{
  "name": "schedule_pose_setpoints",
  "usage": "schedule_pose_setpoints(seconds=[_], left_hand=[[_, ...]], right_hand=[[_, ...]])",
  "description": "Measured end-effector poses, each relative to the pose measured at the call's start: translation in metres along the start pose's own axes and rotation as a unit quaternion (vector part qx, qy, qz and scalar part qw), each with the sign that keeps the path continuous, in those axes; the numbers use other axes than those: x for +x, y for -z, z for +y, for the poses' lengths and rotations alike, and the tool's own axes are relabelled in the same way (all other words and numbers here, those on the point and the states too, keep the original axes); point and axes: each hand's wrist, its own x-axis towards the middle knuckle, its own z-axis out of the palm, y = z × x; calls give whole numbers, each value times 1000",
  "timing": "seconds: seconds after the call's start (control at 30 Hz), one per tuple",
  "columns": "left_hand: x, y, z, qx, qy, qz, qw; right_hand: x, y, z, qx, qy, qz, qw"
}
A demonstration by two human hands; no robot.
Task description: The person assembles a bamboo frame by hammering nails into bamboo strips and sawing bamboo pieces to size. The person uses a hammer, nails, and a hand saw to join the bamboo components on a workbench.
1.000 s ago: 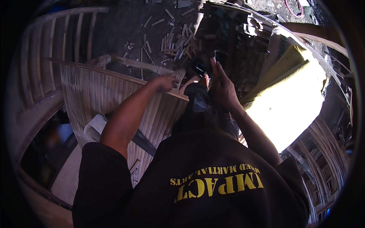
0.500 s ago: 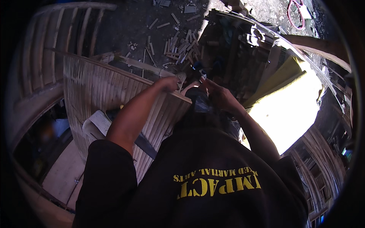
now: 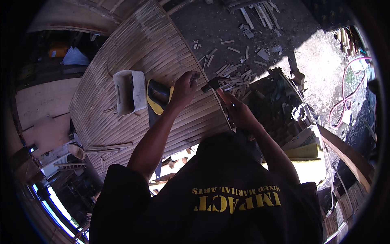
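Note:
My right hand (image 3: 239, 110) is closed round the handle of a hammer (image 3: 212, 84). The hammer's dark head is over the long edge of a slatted bamboo panel (image 3: 191, 122). Just left of the hammer head, my left hand (image 3: 185, 90) is over the slats near that edge. Its fingers are drawn together, and whatever they may hold is too small to make out. Beside my left wrist lies a handsaw (image 3: 158, 96) with a black and yellow handle, its blade partly under my forearm. A whitish open box (image 3: 131, 91) sits on the slats left of the saw.
Loose wooden strips (image 3: 109, 147) rest on the panel's near left part. Offcuts (image 3: 233, 75) litter the dark floor beyond its right edge. A pink cord (image 3: 344, 99) lies in sunlight at far right. A curved wooden piece (image 3: 345, 150) and a yellow sheet (image 3: 302, 152) are at my right.
My view has turned, bringing more of the panel, saw and box into sight. My left hand is now over the slats, and the hammer is up at the panel's edge in my right hand.

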Motion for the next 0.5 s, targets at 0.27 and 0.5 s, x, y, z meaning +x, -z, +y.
schedule_pose_setpoints(seconds=[0.27,0.5], left_hand=[[-27,187,-132,258,192,225,920],[-22,177,-257,257,228,9,939]], right_hand=[[57,-21,-77,40,-20,-98,994],[67,-17,-52,35,-7,-86,996]])
